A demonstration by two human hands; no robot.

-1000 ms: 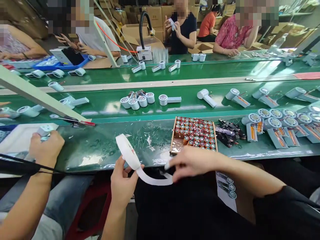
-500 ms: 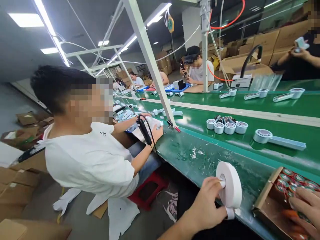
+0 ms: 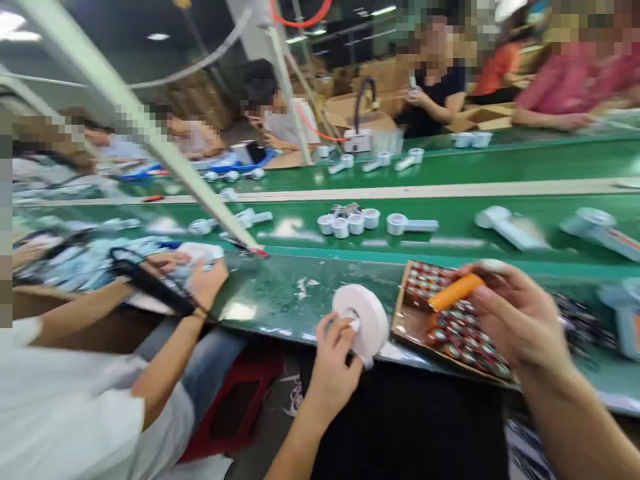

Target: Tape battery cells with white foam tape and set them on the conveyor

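The right hand (image 3: pixel 515 317) has lifted from the tray (image 3: pixel 407 327), now pinching an orange cell (image 3: pixel 456 291), while the left hand (image 3: pixel 334 357) grips the tape roll (image 3: pixel 367 320).

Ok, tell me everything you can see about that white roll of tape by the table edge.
The roll of tape is a thick white ring, foam-like or paper-like in look, with a small open core. It stands tilted on its edge at the near rim of the green table, beside the cardboard tray of batteries. The left hand grips it, fingertips at the core. A short loose end hangs at the bottom. The picture is blurred, so no print shows.
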